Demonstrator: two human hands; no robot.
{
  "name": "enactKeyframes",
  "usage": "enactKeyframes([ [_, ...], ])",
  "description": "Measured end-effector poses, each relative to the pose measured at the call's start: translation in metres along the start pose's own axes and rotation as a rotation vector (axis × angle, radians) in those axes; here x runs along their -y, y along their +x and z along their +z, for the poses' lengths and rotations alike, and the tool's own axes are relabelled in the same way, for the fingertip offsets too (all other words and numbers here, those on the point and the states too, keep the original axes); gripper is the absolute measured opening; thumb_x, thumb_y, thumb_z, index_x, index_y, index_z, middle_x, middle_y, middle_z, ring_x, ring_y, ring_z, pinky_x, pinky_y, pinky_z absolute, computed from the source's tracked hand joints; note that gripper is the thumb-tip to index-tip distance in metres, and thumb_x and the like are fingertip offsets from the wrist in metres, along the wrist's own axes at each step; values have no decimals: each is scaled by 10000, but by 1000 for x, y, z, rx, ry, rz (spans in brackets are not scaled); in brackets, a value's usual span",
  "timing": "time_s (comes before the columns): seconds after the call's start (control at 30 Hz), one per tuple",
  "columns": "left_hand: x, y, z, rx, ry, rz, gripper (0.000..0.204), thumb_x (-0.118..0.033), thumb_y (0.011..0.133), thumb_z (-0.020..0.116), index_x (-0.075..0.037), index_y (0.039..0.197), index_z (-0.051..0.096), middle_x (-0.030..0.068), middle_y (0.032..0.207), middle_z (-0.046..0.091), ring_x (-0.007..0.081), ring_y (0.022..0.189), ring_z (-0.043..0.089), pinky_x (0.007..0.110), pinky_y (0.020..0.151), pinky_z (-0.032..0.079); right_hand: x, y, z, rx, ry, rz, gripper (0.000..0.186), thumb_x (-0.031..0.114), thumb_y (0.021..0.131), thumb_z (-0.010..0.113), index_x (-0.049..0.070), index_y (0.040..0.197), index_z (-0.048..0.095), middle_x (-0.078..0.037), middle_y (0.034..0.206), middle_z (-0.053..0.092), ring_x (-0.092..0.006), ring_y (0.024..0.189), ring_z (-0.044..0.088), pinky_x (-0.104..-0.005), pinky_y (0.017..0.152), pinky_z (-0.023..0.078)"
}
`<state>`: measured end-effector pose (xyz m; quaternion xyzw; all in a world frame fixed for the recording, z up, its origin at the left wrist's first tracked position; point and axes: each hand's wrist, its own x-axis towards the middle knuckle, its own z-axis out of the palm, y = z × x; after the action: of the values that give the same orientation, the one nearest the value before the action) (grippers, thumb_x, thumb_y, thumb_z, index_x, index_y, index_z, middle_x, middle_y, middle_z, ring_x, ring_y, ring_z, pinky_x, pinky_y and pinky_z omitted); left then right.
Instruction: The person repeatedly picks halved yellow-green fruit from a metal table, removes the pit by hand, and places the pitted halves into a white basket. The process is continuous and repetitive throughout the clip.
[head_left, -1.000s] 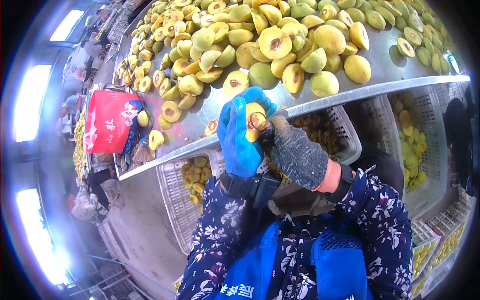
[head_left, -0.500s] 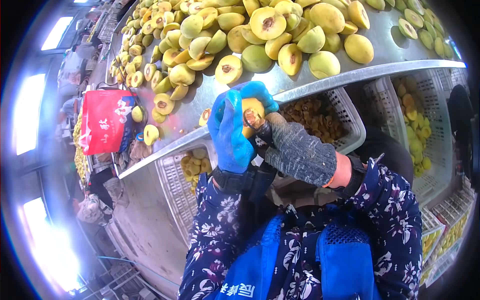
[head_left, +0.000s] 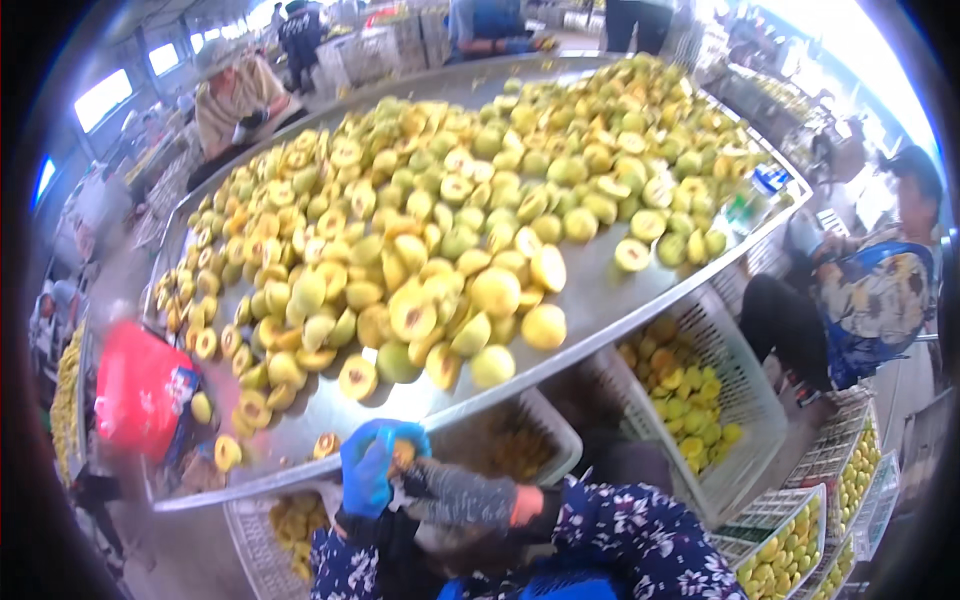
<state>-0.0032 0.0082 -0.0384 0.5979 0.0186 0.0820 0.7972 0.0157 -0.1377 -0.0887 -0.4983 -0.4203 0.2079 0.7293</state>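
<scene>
Three crates sit by the counter's (head_left: pixel 595 320) near edge: the left crate (head_left: pixel 246 550) holds yellow fruit, the middle crate (head_left: pixel 572 446) brownish scraps, too dim to make out, and the right crate (head_left: pixel 765 445) yellow pieces. More crates of fruit stand at lower right. The counter is bare metal in front, heaped behind with halved fruit too many to count; one red bag (head_left: pixel 140 390) lies at its left end. Co-workers and bright windows ring the room. The two hands are together: the blue-gloved left hand (head_left: pixel 368 470) is wrapped round one fruit (head_left: pixel 403 454) before the counter's edge; the grey-gloved right hand (head_left: pixel 465 493) meets it, its grip too blurred to tell.
</scene>
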Motion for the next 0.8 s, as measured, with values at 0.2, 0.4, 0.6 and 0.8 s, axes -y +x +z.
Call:
enactKeyframes([
  [0.2,-7,-5,-2,33,-2,-110,410,-343,953,582,56,1010,658,146,894,677,235,806,651,356,742,535,15,10,-2,150,374,618,533,18,906,627,61,1395,419,-2,1241,542,-77,1060,553,-239,769,511],
  [0.4,-14,-2,-3,124,31,-97,407,-333,960,574,62,1016,653,144,896,679,230,799,646,363,757,527,63,16,-15,183,544,754,313,107,918,650,71,1196,512,-11,910,598,-74,683,603,-214,553,495],
  [0.6,-12,-4,-9,190,-47,-129,435,-344,983,534,69,1043,654,134,920,669,218,816,634,343,763,508,73,15,-22,142,847,991,244,97,868,681,18,1090,615,-56,980,618,-131,904,609,-259,739,506],
  [0.8,-17,-5,2,113,-267,-204,489,-420,980,541,51,1080,629,168,979,677,257,846,666,363,754,550,79,19,-23,133,853,1026,260,164,859,712,39,1054,592,-14,763,596,-96,646,584,-244,573,482],
])
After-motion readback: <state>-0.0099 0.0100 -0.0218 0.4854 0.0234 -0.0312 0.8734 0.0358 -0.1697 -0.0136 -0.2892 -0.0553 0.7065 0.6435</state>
